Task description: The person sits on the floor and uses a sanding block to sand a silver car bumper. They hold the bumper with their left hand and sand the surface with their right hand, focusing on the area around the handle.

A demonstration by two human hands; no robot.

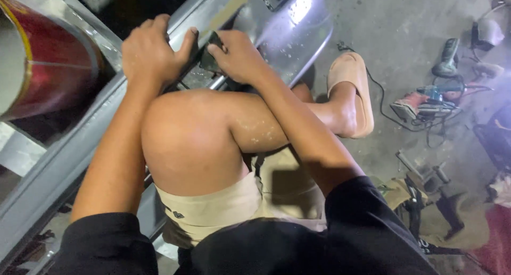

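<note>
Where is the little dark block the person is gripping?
The dark block sits near the top centre of the head view, pinched between the left hand and right hand against the grey car panel, just above the raised knee.

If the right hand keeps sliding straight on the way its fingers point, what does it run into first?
The right hand points toward the left hand, with the dark sanding block held between them on the grey car bumper. It would likely meet the left thumb first; depth is unclear.

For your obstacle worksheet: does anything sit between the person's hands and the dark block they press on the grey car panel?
Nothing visible does. The left hand and right hand both grip the dark block directly against the grey car panel.
</note>
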